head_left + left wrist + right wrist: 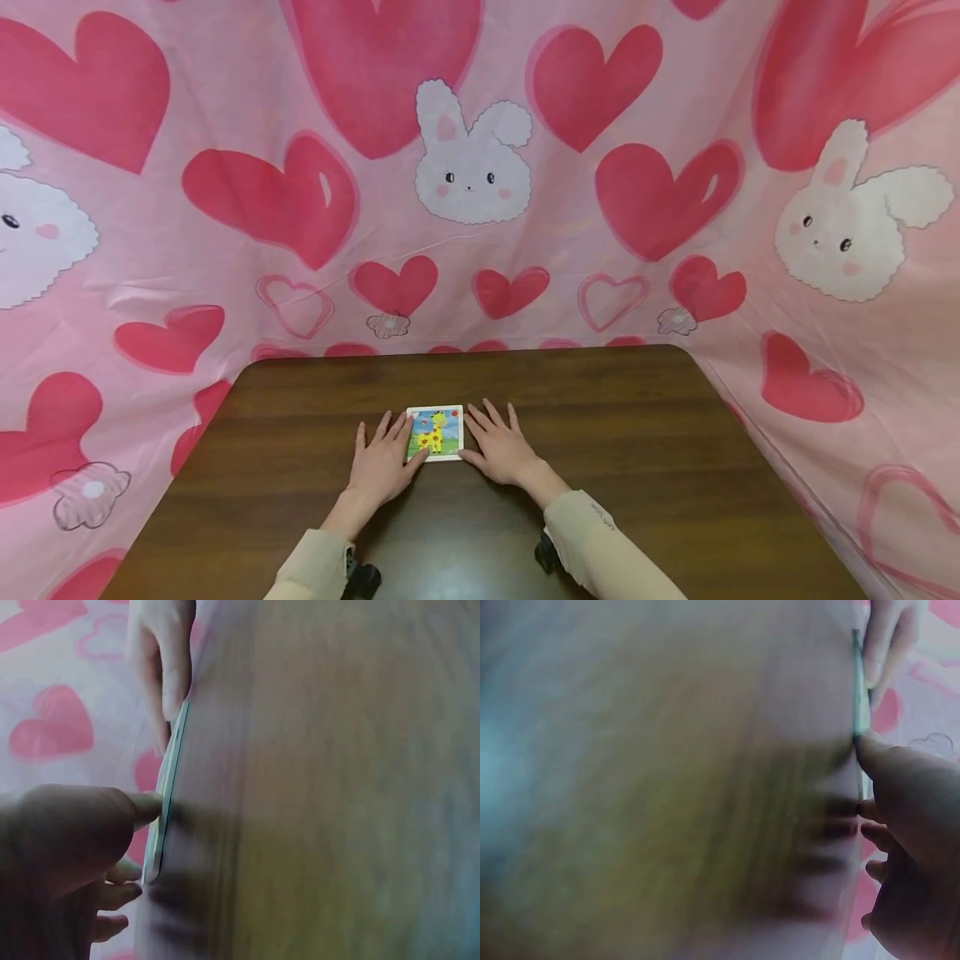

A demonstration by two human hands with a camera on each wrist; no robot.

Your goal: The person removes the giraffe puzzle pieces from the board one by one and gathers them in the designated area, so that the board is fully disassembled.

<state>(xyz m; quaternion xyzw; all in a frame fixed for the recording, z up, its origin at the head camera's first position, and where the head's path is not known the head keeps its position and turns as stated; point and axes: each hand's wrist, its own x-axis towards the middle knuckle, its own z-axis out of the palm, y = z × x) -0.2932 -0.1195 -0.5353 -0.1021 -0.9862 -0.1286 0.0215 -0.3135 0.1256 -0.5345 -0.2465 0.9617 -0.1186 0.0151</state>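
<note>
A small flat picture board [436, 433] with a white frame and a yellow giraffe on a blue and green ground lies on the brown wooden table [600, 517]. My left hand [380, 467] is at its left side, fingers spread and fairly straight, with the thumb on the lower left of the board. Along the right edge rests my right hand [504, 448], its fingers spread too and the thumb tip at the lower right corner. From the left wrist view the board [166, 795] shows edge-on as a thin slab, with the left thumb touching it.
A pink cloth [570, 192] printed with red hearts and white rabbits hangs behind the table and at both sides. Dark wrist devices [363, 578] sit by the light sleeves [600, 542]. The table's far edge runs beyond the hands.
</note>
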